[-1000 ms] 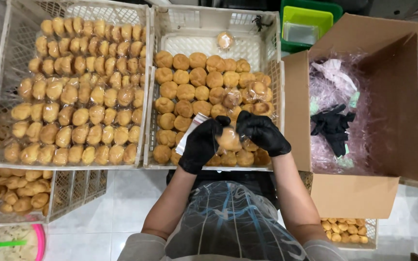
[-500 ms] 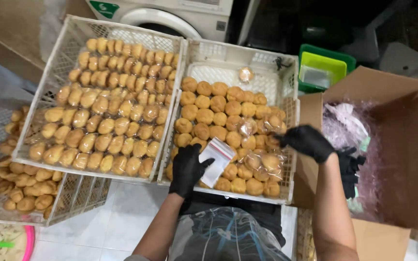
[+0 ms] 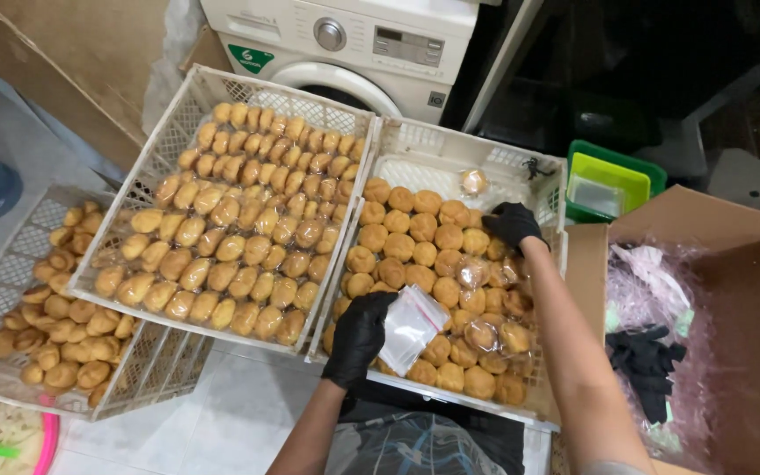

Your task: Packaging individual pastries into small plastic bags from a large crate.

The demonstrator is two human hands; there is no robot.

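Observation:
Both of my hands wear black gloves. My left hand [image 3: 361, 332] holds a small clear plastic bag [image 3: 412, 325] over the near edge of a white crate [image 3: 444, 155] filled with round golden pastries [image 3: 422, 253]. My right hand [image 3: 512, 223] reaches to the far right side of the same crate and rests on the pastries there, fingers curled over one; whether it grips it I cannot tell. Several pastries on the right of this crate are wrapped in clear plastic [image 3: 486, 335].
A second white crate [image 3: 188, 97] of oval pastries sits to the left, a third [image 3: 12, 246] lower left. An open cardboard box [image 3: 723, 229] with pink plastic and black gloves stands right. Green tubs [image 3: 610, 180] and a washing machine [image 3: 362, 44] lie behind.
My right hand left the cardboard box side and moved to the far right of the round-pastry crate. My left hand kept the clear bag. The camera tilted up and left.

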